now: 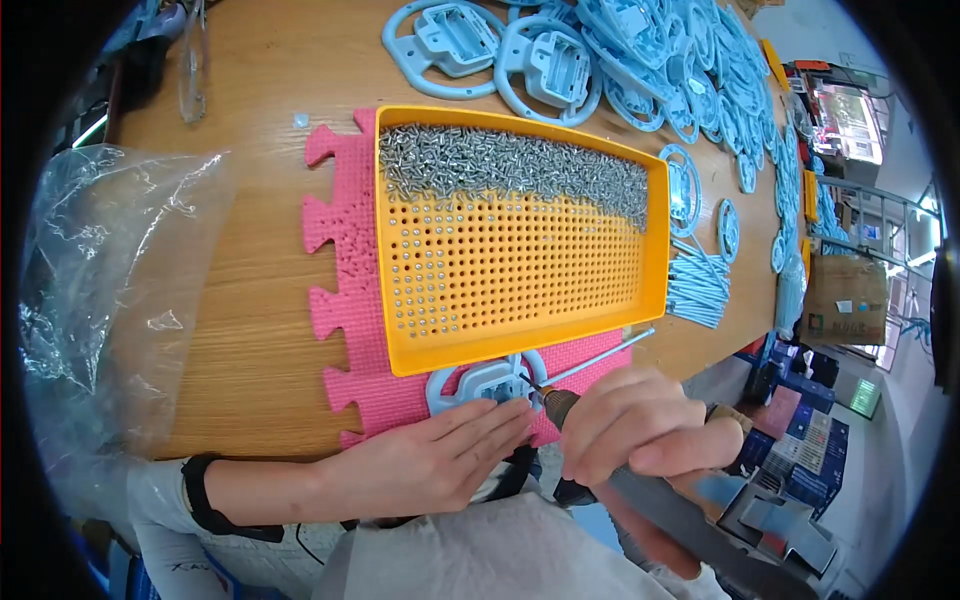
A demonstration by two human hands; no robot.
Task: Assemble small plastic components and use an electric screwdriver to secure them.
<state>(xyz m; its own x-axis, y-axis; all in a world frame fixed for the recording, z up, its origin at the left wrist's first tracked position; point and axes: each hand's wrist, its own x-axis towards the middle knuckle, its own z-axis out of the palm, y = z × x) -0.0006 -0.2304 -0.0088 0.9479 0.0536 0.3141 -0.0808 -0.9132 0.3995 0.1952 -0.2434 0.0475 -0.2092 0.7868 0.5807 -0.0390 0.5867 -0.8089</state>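
My left hand (445, 458) lies with its fingers stretched out flat over the near edge of a light-blue plastic housing (487, 378) with a rounded ring frame. My right hand (635, 425) is closed around a dark power screwdriver (559, 403) with a brass-coloured collar. The bit points down into the housing's right side, close to my left fingertips; whether a screw sits under it is too small to tell. A thin light-blue rod (600, 357) extends to the right from beside the housing. My fingers and the tray's near wall hide part of the housing.
Beyond the housing, a yellow perforated tray (385, 300) on a pink foam mat (345, 265) holds many small silver screws (500, 165). Light-blue housings (450, 45) pile up at the back right. Light-blue rods (700, 290) lie right of the tray, a clear plastic bag (120, 290) left.
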